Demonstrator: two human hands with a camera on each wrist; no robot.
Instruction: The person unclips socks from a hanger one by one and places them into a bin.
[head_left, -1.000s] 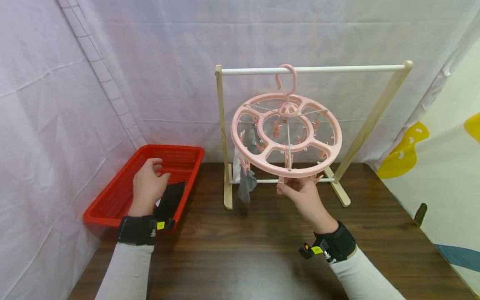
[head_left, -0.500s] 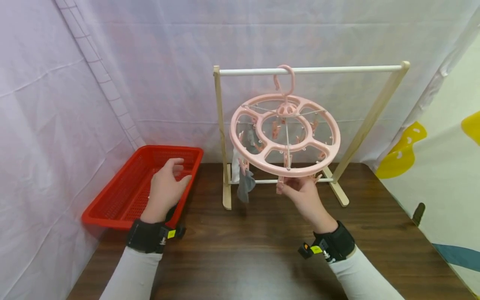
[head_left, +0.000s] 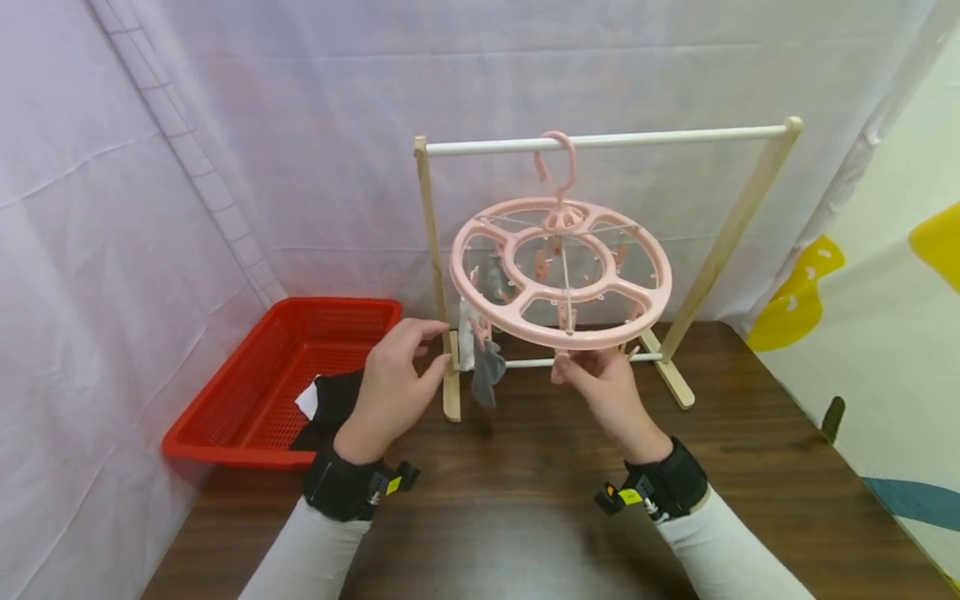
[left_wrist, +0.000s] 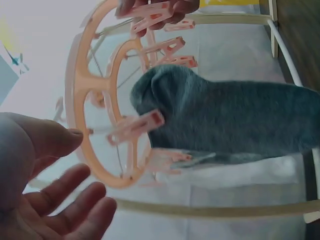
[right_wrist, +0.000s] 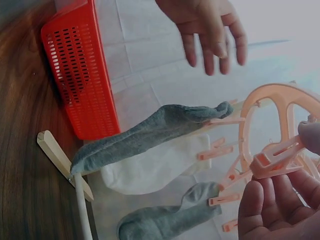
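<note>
A round pink clip hanger (head_left: 607,340) with several pegs hangs from the rack's white rod (head_left: 690,137). My right hand (head_left: 615,404) pinches a pink peg (right_wrist: 280,157) at the ring's near edge, thumb against fingers. My left hand (head_left: 393,387) holds nothing, thumb apart from loosely bent fingers, left of the hanger. A grey sock (left_wrist: 225,117) is clipped near it. In the right wrist view, a white sock (right_wrist: 150,167) and another grey sock (right_wrist: 170,212) also hang from pegs.
A red basket (head_left: 217,455) stands at the left of the wooden table (head_left: 510,500), with dark cloth (head_left: 341,396) and a white piece (head_left: 307,401) inside. The rack's wooden posts (head_left: 720,250) flank the hanger. White fabric (head_left: 337,192) covers the walls behind and left.
My left hand has moved right, from over the basket to beside the hanger's left edge, uncovering the dark cloth. My right hand keeps its pinch on the peg. The head view has shifted slightly.
</note>
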